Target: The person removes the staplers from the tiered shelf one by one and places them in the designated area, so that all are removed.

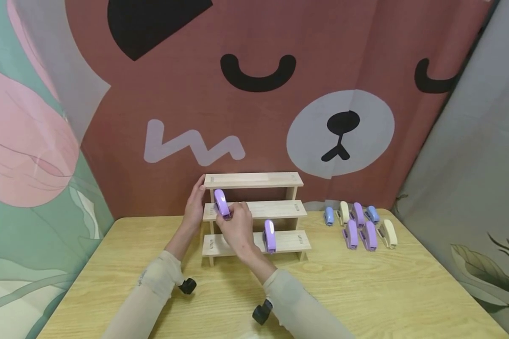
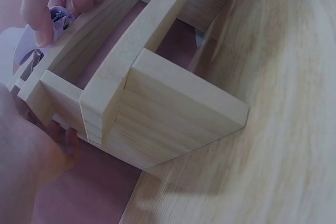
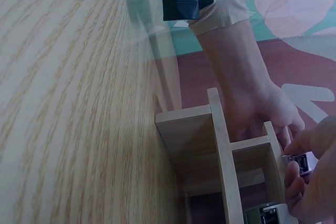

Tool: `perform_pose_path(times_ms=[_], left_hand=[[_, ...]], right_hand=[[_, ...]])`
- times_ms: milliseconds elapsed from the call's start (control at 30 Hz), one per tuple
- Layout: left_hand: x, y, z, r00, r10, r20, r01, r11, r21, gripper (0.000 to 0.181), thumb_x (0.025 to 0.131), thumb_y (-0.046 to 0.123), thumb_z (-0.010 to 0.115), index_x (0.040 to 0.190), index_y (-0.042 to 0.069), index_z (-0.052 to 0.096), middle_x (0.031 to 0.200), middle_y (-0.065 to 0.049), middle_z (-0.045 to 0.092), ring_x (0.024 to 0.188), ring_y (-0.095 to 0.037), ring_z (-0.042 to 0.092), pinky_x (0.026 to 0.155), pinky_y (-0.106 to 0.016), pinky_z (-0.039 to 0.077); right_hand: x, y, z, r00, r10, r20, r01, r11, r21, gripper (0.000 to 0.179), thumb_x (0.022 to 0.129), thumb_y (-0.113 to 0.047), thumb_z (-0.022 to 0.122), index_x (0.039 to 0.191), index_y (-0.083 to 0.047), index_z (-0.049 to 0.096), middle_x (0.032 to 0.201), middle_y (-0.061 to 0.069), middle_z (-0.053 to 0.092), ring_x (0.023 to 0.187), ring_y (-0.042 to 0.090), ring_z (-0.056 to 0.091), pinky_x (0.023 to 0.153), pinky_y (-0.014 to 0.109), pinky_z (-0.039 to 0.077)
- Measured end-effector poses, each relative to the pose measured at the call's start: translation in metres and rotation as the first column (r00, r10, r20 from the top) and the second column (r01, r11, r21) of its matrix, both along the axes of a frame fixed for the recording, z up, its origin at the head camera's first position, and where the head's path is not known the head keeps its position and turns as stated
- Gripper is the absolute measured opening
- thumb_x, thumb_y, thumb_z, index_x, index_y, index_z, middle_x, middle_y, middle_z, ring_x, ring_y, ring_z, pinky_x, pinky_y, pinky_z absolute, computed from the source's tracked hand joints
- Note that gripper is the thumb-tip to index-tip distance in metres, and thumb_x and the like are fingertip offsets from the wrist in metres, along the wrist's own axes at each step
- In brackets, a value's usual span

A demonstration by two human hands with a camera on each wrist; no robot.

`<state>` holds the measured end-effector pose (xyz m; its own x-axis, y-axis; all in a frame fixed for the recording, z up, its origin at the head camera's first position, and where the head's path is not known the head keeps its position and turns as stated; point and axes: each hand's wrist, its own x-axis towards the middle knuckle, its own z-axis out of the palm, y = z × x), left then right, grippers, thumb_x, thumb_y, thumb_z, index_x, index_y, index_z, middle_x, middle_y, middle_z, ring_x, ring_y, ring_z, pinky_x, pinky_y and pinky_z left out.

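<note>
A small purple stapler (image 1: 221, 203) stands tilted at the left end of the middle step of a three-step wooden rack (image 1: 275, 210). My right hand (image 1: 238, 229) pinches its lower front end between thumb and fingers. Along the rack's left side lies my left hand (image 1: 193, 209), its fingers reaching up to the top board's end; part of them is hidden behind the wood in the left wrist view. On the bottom step, right of my right wrist, a second purple stapler (image 1: 270, 236) stands by itself.
To the right of the rack, several staplers stand grouped on the wooden table (image 1: 364, 287): purple ones (image 1: 368, 236), cream ones (image 1: 389, 234) and small blue ones (image 1: 329, 216). A curtain with a bear print (image 1: 262, 122) hangs right behind the table's back edge.
</note>
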<state>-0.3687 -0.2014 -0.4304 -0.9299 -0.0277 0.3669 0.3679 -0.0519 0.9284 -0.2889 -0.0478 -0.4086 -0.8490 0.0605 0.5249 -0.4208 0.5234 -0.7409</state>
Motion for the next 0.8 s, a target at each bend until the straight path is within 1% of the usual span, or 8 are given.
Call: perform_pose_path(times_ms=[167,233,367,467,667,733,800], left_hand=[[0.002,-0.002,0.004,1.0,-0.004,0.014,0.004,1.0,0.002,0.051,0.113,0.034,0.034,0.162,0.024,0.03,0.164,0.003,0.029,0.151,-0.021,0.016,0.12,-0.047,0.01],[0.006,-0.001,0.009,1.0,-0.004,0.016,0.004,1.0,-0.003,0.051,0.113,0.032,0.034,0.163,0.021,0.029,0.164,0.001,0.029,0.151,-0.022,0.017,0.12,-0.047,0.01],[0.02,0.003,0.022,1.0,-0.012,0.012,0.012,1.0,-0.012,0.052,0.113,0.03,0.034,0.162,0.016,0.029,0.164,-0.001,0.029,0.151,-0.023,0.017,0.12,-0.047,0.011],[0.026,0.006,0.027,1.0,-0.014,0.011,0.014,1.0,-0.008,0.052,0.113,0.029,0.035,0.163,0.016,0.029,0.164,-0.001,0.029,0.151,-0.023,0.017,0.12,-0.048,0.011],[0.024,0.007,0.026,1.0,-0.02,0.017,0.02,1.0,0.003,0.052,0.113,0.029,0.035,0.163,0.016,0.029,0.164,-0.001,0.029,0.151,-0.024,0.016,0.12,-0.049,0.01],[0.021,0.005,0.023,1.0,-0.021,0.023,0.021,1.0,-0.001,0.052,0.113,0.029,0.035,0.163,0.016,0.029,0.164,-0.001,0.029,0.151,-0.024,0.016,0.12,-0.049,0.011],[0.015,0.003,0.018,0.999,-0.022,0.029,0.022,1.0,-0.001,0.051,0.113,0.029,0.034,0.163,0.017,0.029,0.164,0.0,0.029,0.151,-0.023,0.017,0.12,-0.049,0.012]], right_hand=[[0.0,0.0,0.001,1.0,0.013,-0.012,-0.013,1.0,-0.003,0.018,0.079,-0.008,0.082,0.085,0.0,0.068,0.087,0.006,0.056,0.078,0.019,0.055,0.07,0.032,0.052],[0.0,0.001,0.002,1.0,0.014,-0.016,-0.014,1.0,-0.004,0.017,0.079,-0.008,0.082,0.085,0.0,0.068,0.086,0.006,0.056,0.078,0.019,0.055,0.07,0.032,0.052],[0.001,0.002,0.003,1.0,0.008,-0.008,-0.008,1.0,0.0,0.018,0.079,-0.009,0.083,0.085,0.0,0.068,0.086,0.006,0.056,0.078,0.019,0.055,0.071,0.032,0.052],[0.001,0.004,0.005,1.0,0.008,0.001,-0.008,1.0,-0.002,0.018,0.08,-0.009,0.083,0.085,0.0,0.069,0.087,0.006,0.057,0.078,0.019,0.055,0.07,0.031,0.052],[0.003,0.006,0.01,1.0,0.004,-0.011,-0.004,1.0,-0.019,0.019,0.08,-0.011,0.084,0.085,-0.001,0.069,0.085,0.004,0.056,0.077,0.018,0.054,0.069,0.03,0.051],[0.004,0.006,0.011,1.0,-0.002,-0.015,0.002,1.0,-0.018,0.02,0.081,-0.014,0.084,0.086,-0.001,0.069,0.084,0.004,0.055,0.077,0.018,0.053,0.068,0.031,0.05],[0.005,0.007,0.012,1.0,-0.006,-0.022,0.005,1.0,-0.018,0.022,0.081,-0.016,0.085,0.085,-0.001,0.069,0.083,0.004,0.054,0.076,0.018,0.053,0.068,0.031,0.05]])
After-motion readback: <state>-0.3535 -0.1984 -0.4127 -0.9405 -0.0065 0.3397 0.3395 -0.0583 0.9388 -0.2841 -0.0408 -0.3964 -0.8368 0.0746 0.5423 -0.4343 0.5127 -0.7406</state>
